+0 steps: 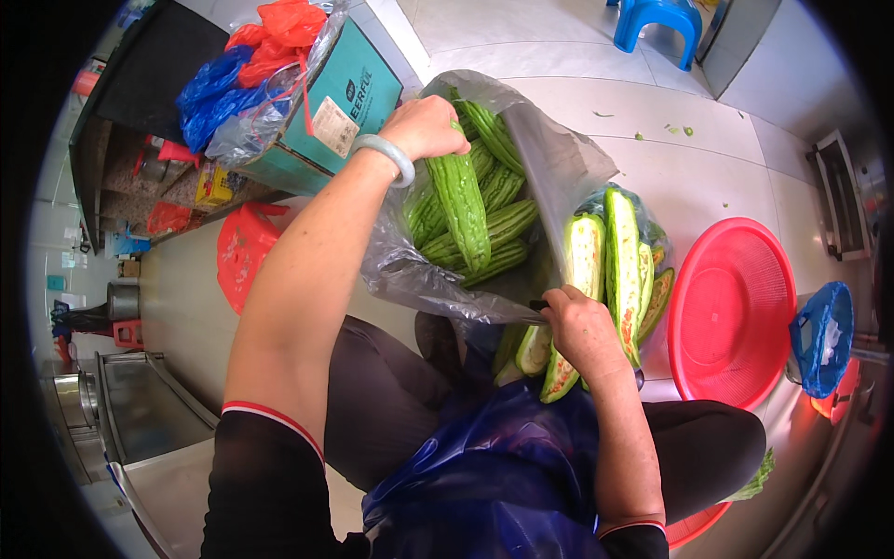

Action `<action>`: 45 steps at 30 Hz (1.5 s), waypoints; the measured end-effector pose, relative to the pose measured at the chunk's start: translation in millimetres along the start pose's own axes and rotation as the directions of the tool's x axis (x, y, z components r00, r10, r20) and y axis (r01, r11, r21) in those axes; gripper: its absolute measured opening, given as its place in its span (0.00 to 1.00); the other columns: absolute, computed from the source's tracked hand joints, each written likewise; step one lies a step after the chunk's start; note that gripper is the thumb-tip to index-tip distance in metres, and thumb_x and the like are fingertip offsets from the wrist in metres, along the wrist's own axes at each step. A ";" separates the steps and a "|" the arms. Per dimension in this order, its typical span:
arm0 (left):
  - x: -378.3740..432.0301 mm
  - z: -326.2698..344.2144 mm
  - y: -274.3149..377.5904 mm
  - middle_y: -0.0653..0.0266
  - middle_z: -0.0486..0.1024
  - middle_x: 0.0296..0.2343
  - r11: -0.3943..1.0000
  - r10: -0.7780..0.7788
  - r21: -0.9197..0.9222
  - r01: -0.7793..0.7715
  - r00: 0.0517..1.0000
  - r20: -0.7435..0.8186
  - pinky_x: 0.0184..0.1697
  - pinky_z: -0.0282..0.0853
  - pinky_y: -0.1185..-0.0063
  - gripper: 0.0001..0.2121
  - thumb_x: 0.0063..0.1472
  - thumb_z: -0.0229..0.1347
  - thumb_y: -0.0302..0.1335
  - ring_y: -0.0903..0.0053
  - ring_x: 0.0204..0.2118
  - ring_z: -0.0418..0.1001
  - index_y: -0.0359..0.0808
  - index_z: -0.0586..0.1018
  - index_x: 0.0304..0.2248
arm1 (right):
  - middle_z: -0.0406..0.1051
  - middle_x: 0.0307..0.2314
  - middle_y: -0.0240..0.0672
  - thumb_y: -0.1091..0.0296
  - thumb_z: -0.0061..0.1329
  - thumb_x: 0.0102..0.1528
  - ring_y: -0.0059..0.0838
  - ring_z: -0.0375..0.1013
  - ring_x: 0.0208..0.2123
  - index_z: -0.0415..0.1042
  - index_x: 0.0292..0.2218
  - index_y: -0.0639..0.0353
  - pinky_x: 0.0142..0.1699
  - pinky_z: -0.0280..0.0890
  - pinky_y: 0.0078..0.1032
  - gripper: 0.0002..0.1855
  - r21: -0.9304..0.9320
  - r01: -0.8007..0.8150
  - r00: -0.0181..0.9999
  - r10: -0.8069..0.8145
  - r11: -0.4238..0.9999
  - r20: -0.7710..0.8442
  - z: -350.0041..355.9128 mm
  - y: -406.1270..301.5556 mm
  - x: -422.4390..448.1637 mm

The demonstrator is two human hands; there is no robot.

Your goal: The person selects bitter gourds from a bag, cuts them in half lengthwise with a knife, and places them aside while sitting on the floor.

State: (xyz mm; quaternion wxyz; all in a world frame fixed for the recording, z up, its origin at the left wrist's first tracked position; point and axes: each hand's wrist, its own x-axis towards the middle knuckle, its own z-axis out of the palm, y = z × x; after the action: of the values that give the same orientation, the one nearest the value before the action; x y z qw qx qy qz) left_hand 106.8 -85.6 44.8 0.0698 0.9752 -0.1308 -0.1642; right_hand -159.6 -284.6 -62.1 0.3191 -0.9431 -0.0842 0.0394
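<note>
With a pale bangle at its wrist, my left hand (427,129) grips the upper end of a green bitter melon (462,209) at the mouth of a grey plastic bag (559,147). Several whole bitter melons (506,227) lie inside the bag. My right hand (583,328) is closed on the bag's near edge; a small black thing shows at its fingertips, too hidden to name. Beside and under that hand are several bitter melons split lengthwise (621,258), with pale flesh and reddish seeds, some in a thin bluish bag. More split pieces (534,349) lie above my blue apron.
A red plastic basket (730,314) stands at the right, with a blue-bag-lined bin (824,342) beyond it. A teal cardboard box (342,105) with plastic bags and a red stool (244,244) are at the left. A blue stool (660,24) stands at the top; green scraps dot the floor.
</note>
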 end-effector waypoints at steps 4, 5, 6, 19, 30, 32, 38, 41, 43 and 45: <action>-6.0 -7.5 26.5 0.48 0.79 0.38 0.979 0.069 0.197 -0.057 0.996 -0.056 0.49 0.71 0.69 0.22 0.47 0.63 0.35 0.60 0.44 0.77 0.35 0.80 0.43 | 0.71 0.25 0.44 0.71 0.53 0.52 0.46 0.75 0.27 0.69 0.30 0.60 0.33 0.71 0.38 0.06 -0.006 0.034 0.998 -0.034 0.999 -0.049 -0.1 0.7 -1.5; -7.1 -6.6 32.6 0.48 0.79 0.38 0.963 0.083 0.261 -0.064 0.995 -0.063 0.49 0.71 0.69 0.21 0.48 0.62 0.34 0.60 0.45 0.77 0.36 0.80 0.43 | 0.71 0.25 0.44 0.71 0.53 0.52 0.46 0.75 0.28 0.69 0.30 0.60 0.33 0.71 0.38 0.06 -0.008 0.028 0.998 -0.029 1.000 -0.047 -0.1 0.5 -1.4; -7.9 -1.4 35.2 0.47 0.78 0.37 0.941 0.141 0.321 -0.109 0.987 -0.078 0.48 0.72 0.67 0.20 0.48 0.61 0.31 0.58 0.44 0.76 0.38 0.80 0.43 | 0.71 0.25 0.44 0.71 0.53 0.52 0.46 0.75 0.28 0.69 0.30 0.60 0.34 0.71 0.38 0.06 -0.010 0.025 0.999 -0.025 1.000 -0.046 -0.1 -0.5 -1.1; 11.4 112.8 9.9 0.48 0.75 0.47 0.891 0.449 -0.186 -0.413 0.863 0.233 0.51 0.70 0.70 0.16 0.56 0.58 0.30 0.60 0.45 0.76 0.43 0.80 0.46 | 0.72 0.27 0.45 0.74 0.54 0.52 0.50 0.74 0.28 0.72 0.34 0.62 0.33 0.70 0.40 0.06 0.051 -0.028 0.997 0.032 0.998 -0.073 -1.9 1.5 5.1; 76.2 39.6 -56.6 0.46 0.33 0.65 0.977 -0.090 0.202 0.071 0.992 0.085 0.65 0.56 0.69 0.41 0.55 0.60 0.29 0.51 0.66 0.46 0.38 0.52 0.64 | 0.69 0.28 0.40 0.78 0.55 0.51 0.38 0.72 0.30 0.77 0.33 0.62 0.32 0.68 0.31 0.06 0.249 -0.077 0.917 0.166 0.966 -0.363 -39.4 -18.0 49.8; 86.0 29.6 -92.6 0.46 0.34 0.65 0.975 -0.077 0.195 0.106 0.985 -0.153 0.63 0.58 0.69 0.40 0.54 0.59 0.26 0.50 0.65 0.49 0.37 0.53 0.64 | 0.69 0.34 0.38 0.78 0.59 0.48 0.30 0.70 0.27 0.75 0.39 0.63 0.30 0.67 0.26 0.14 0.203 -0.111 0.861 0.196 0.973 -0.470 -58.3 -13.8 87.1; 90.7 33.2 -98.6 0.50 0.42 0.65 0.977 0.087 0.211 0.025 0.859 -0.505 0.56 0.64 0.64 0.37 0.49 0.56 0.17 0.55 0.64 0.53 0.39 0.61 0.61 | 0.60 0.54 0.55 0.66 0.67 0.40 0.56 0.66 0.52 0.45 0.64 0.55 0.54 0.65 0.40 0.57 0.008 -0.216 0.946 0.211 0.976 -0.248 -32.8 34.0 204.0; 97.8 43.6 -107.0 0.51 0.43 0.65 0.942 0.278 0.328 -0.073 0.718 -0.639 0.61 0.56 0.63 0.36 0.51 0.52 0.15 0.54 0.64 0.52 0.39 0.61 0.62 | 0.67 0.48 0.53 0.61 0.64 0.43 0.54 0.71 0.46 0.40 0.66 0.52 0.49 0.69 0.42 0.58 -0.216 -0.235 0.972 0.236 0.948 -0.022 0.2 51.1 212.8; 93.3 43.5 -112.0 0.50 0.48 0.63 0.928 0.309 0.366 -0.071 0.697 -0.647 0.61 0.56 0.64 0.33 0.51 0.51 0.16 0.56 0.63 0.55 0.38 0.63 0.60 | 0.73 0.42 0.50 0.59 0.62 0.45 0.51 0.75 0.42 0.42 0.65 0.51 0.45 0.70 0.43 0.55 -0.383 -0.362 0.885 0.442 0.850 0.145 3.6 44.4 213.3; 87.7 41.5 -114.5 0.50 0.56 0.57 0.919 0.361 0.368 -0.140 0.673 -0.645 0.58 0.59 0.66 0.27 0.52 0.51 0.17 0.57 0.57 0.61 0.38 0.67 0.55 | 0.76 0.27 0.47 0.61 0.58 0.48 0.49 0.78 0.32 0.66 0.54 0.53 0.38 0.72 0.40 0.32 -0.343 -0.295 0.955 0.281 0.892 -0.091 2.6 71.4 207.7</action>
State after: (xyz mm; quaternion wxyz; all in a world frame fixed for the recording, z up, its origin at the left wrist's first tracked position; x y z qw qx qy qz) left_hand 199.3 -4.4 -41.0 -0.0064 0.9350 -0.2508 0.2508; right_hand 53.7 -300.8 -112.0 0.1371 -0.9875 0.0571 0.0521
